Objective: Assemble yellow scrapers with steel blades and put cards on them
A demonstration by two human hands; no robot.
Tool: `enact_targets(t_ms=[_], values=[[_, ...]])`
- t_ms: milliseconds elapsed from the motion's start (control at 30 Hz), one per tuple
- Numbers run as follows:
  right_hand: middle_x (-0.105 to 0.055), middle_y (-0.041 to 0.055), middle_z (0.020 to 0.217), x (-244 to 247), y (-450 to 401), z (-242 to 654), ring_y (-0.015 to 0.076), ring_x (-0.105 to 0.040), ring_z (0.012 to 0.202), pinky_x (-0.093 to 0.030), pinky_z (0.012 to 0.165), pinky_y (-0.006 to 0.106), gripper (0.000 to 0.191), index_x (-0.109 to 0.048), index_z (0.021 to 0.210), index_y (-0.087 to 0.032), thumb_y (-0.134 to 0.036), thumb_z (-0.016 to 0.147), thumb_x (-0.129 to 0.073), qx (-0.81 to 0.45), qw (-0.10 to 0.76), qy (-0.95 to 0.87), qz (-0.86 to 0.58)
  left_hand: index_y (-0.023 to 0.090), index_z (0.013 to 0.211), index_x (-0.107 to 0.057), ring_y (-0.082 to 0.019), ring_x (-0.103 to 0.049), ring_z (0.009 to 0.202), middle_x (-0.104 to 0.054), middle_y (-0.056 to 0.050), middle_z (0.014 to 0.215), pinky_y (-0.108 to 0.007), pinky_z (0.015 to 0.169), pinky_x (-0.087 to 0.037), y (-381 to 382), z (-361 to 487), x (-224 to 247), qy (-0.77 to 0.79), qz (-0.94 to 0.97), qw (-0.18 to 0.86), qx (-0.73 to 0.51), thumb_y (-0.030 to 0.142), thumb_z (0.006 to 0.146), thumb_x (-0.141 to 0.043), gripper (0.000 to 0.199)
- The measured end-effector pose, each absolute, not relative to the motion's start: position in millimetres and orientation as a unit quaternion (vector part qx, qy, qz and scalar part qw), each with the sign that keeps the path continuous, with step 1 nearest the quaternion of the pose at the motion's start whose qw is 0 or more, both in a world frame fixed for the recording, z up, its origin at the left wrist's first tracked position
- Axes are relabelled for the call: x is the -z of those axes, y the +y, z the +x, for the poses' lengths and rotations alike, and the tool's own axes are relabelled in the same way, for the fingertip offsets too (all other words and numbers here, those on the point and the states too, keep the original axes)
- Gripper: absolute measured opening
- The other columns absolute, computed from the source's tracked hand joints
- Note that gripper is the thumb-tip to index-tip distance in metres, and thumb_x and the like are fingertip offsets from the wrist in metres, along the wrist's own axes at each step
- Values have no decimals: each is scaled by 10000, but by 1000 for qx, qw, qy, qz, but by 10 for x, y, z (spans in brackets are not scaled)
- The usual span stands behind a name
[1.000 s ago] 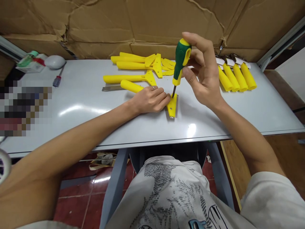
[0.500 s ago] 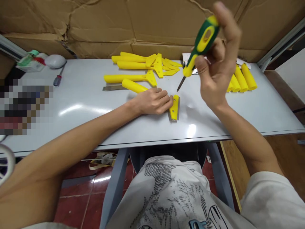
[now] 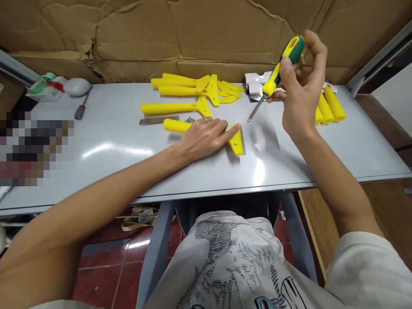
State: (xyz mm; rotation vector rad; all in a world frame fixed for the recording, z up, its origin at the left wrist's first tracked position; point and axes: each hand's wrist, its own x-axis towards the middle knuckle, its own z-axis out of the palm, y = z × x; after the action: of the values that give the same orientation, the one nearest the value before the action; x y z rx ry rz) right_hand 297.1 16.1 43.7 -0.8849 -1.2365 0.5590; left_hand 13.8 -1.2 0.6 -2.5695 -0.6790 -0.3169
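Note:
My left hand lies over the neck of a yellow scraper and holds it down on the table. The index finger stretches onto the upper part of the scraper's head, where a thin blade shows along the right edge. One screw is visible on the head; the finger covers the area above it. My right hand grips a green and yellow screwdriver, fingers wrapped around its handle. Its metal tip points down and left, raised above the table and apart from the scraper. Small screws lie just behind my left hand.
Behind are several yellow scrapers, flat yellow pieces and a metal strip. Packaged blades and yellow tubes lie right. Another screwdriver rests left, near a white rounded object. Cardboard lines the back.
My right hand has shifted right and down with the screwdriver. The scraper has turned slightly, its handle end nearer me. My left index finger has extended onto the head, and the small screws have come into view.

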Motion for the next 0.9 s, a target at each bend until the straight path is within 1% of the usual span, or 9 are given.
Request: enact_targets(t_ms=[67, 133, 267, 367, 533, 667, 733, 800, 900], values=[[-774, -26, 1341, -373, 277, 3089, 294, -809, 1000, -682, 633, 481, 670, -536, 1392, -507, -746, 891, -912, -333, 661, -528, -416, 235, 1655, -612, -252, -725, 909, -745, -114, 1036, -356, 738, -548, -93, 186, -16, -270, -927, 233, 112, 76, 1190, -364, 550], [-792, -13, 1222, -302, 394, 3193, 323, -844, 1034, -698, 656, 501, 669, -555, 1307, -468, -746, 845, -950, -404, 630, -509, -425, 193, 1683, -585, -265, -714, 935, -737, -139, 1090, -367, 766, -572, -165, 226, -19, -292, -921, 230, 116, 77, 1188, -369, 553], [-829, -21, 1171, -249, 493, 3255, 363, -859, 1161, -768, 829, 562, 746, -586, 1199, -442, -619, 682, -1095, -474, 615, -481, -407, 63, 1778, -429, -320, -710, 1053, -703, -216, 1236, -455, 922, -634, -233, 245, 0, -302, -927, 178, 133, 83, 1158, -422, 621], [-846, -37, 1140, -301, 432, 3210, 373, -862, 1212, -780, 911, 584, 776, -586, 1205, -454, -500, 647, -1124, -492, 620, -469, -393, 35, 1803, -368, -341, -704, 1119, -681, -247, 1311, -489, 988, -641, -221, 221, 18, -292, -934, 152, 137, 90, 1157, -433, 652], [-875, -45, 1158, -415, 285, 3135, 368, -857, 1252, -784, 827, 565, 734, -578, 1289, -483, -413, 719, -1035, -505, 602, -464, -410, 143, 1653, -600, -314, -708, 1137, -740, -201, 1298, -445, 956, -634, -164, 188, 17, -285, -935, 152, 144, 245, 1234, -477, 448], [-881, -54, 1124, -496, 182, 3053, 342, -845, 1283, -778, 943, 559, 695, -574, 1248, -471, -371, 708, -1000, -509, 609, -458, -401, 199, 1497, -744, -308, -726, 1132, -790, -151, 1227, -400, 846, -602, -142, 186, 17, -275, -934, 175, 145, 328, 1242, -547, 347], [-878, -70, 1107, -512, 155, 3032, 309, -833, 1311, -758, 1039, 540, 657, -573, 1252, -471, -416, 750, -994, -497, 617, -466, -394, 204, 1482, -768, -310, -734, 1125, -801, -142, 1219, -395, 808, -587, -139, 187, 20, -271, -935, 177, 148, 317, 1234, -572, 336], [-876, -90, 1129, -487, 178, 3050, 293, -824, 1319, -739, 1104, 533, 714, -572, 1307, -493, -491, 746, -1014, -479, 620, -484, -390, 217, 1480, -787, -317, -739, 1126, -810, -140, 1218, -409, 813, -586, -123, 178, 11, -268, -938, 158, 153, 337, 1234, -575, 345], [-870, -73, 1209, -386, 298, 3136, 341, -818, 1336, -748, 1065, 599, 866, -543, 1435, -544, -615, 712, -1015, -448, 611, -521, -394, 234, 1436, -829, -322, -747, 1129, -820, -146, 1256, -447, 858, -599, -25, 115, -57, -274, -941, 89, 177, 434, 1248, -534, 403]])
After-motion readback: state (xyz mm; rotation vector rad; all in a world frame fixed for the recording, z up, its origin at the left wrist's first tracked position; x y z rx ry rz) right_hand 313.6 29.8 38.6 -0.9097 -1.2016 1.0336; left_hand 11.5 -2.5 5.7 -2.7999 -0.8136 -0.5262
